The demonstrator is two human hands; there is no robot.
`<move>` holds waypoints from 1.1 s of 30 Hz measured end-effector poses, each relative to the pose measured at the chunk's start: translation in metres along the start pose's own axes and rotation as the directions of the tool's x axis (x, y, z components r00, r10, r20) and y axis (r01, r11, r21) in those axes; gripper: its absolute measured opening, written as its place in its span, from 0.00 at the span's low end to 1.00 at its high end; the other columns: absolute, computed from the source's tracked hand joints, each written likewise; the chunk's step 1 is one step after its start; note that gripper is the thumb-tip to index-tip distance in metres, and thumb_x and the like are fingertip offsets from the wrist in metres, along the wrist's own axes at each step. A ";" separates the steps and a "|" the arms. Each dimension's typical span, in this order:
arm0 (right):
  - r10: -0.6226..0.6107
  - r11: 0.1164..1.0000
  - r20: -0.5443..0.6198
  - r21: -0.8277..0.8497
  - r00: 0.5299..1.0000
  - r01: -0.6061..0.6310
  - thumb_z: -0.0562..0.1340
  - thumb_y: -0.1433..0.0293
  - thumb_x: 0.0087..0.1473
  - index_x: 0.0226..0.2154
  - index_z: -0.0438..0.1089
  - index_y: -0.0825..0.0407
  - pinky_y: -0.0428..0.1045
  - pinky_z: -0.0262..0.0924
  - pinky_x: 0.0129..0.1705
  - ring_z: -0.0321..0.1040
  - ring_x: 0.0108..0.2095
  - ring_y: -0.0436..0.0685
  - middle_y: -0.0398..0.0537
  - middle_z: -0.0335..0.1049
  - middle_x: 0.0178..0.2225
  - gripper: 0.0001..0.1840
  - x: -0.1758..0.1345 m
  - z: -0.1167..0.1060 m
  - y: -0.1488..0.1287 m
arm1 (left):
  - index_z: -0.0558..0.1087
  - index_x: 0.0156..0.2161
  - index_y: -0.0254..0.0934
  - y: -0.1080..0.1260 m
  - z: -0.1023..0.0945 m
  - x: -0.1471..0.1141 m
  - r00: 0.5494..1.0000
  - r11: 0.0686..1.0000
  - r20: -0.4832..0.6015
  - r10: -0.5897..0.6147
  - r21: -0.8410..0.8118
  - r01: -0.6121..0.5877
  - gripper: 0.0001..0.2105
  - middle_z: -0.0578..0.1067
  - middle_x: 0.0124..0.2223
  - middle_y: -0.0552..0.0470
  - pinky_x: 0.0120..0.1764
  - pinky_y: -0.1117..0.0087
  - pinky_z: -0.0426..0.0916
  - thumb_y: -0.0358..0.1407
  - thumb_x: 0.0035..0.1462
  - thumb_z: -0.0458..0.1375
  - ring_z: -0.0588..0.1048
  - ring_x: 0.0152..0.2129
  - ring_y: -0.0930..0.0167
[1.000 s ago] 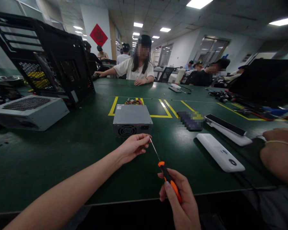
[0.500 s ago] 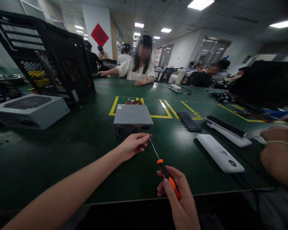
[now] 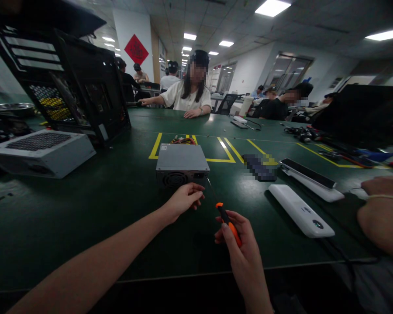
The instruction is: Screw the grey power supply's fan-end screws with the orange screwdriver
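My right hand point(image 3: 240, 237) is wrapped round the black-and-orange handle of a screwdriver point(image 3: 228, 221). Its thin metal shaft points up and away, the tip close to the lower right corner of a grey computer power supply point(image 3: 182, 158); whether they touch I cannot tell. Just left of the shaft is my left hand point(image 3: 185, 201), in front of the power supply's fan side. Its fingers are loosely bent, with a small gap between thumb and forefinger, and I see nothing held in it. Coloured cables point(image 3: 183, 141) stick out behind the power supply.
At left stand a second power supply point(image 3: 41, 150) and a black computer case point(image 3: 75, 83). A white power bank point(image 3: 299, 209), a white-and-black device point(image 3: 309, 179) and a blurred phone point(image 3: 258, 168) lie to the right. Another person's arm point(image 3: 383, 213) rests at the right edge; someone sits opposite.
My left fingers have let go of the screwdriver's tip and dropped slightly. The screwdriver has moved forward, its tip now nearer the power supply. A dark shape has appeared above the computer case.
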State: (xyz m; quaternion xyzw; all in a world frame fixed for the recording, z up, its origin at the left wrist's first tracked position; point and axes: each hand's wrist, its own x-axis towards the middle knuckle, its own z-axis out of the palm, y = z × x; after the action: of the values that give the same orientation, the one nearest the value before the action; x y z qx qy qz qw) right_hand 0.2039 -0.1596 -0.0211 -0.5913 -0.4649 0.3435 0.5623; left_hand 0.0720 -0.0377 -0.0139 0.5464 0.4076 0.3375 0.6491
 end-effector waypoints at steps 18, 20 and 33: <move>-0.059 0.991 0.000 -0.124 0.998 0.059 0.51 0.57 0.56 0.46 0.60 0.50 0.50 0.65 0.33 0.66 0.29 0.51 0.47 0.67 0.36 0.19 0.002 0.004 -0.002 | 0.68 0.40 0.34 0.002 -0.001 -0.006 0.951 0.866 -0.003 0.308 0.415 -0.279 0.08 0.71 0.32 0.53 0.29 0.72 0.65 0.31 0.55 0.53 0.70 0.26 0.74; -0.119 0.974 -0.011 -0.196 0.993 0.115 0.51 0.58 0.57 0.46 0.62 0.49 0.52 0.64 0.36 0.66 0.31 0.52 0.48 0.66 0.37 0.18 0.002 0.003 -0.001 | 0.69 0.39 0.35 0.005 -0.003 -0.010 0.878 0.714 0.017 0.478 0.574 -0.400 0.06 0.72 0.34 0.52 0.34 0.70 0.66 0.31 0.55 0.53 0.70 0.30 0.73; -0.452 0.822 -0.092 -0.429 0.887 0.374 0.56 0.63 0.55 0.41 0.64 0.49 0.55 0.61 0.43 0.65 0.40 0.57 0.49 0.65 0.39 0.11 0.012 0.002 -0.010 | 0.68 0.38 0.37 0.024 -0.027 -0.013 0.494 0.067 0.109 0.863 0.943 -0.325 0.05 0.70 0.39 0.48 0.44 0.63 0.61 0.31 0.57 0.51 0.66 0.39 0.66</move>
State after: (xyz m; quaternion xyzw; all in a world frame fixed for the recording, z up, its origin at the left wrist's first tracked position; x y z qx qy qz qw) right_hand 0.2039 -0.1484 -0.0098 -0.6079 -0.5865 0.0530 0.5325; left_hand 0.0421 -0.0333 0.0100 0.8072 0.3855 0.4368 -0.0945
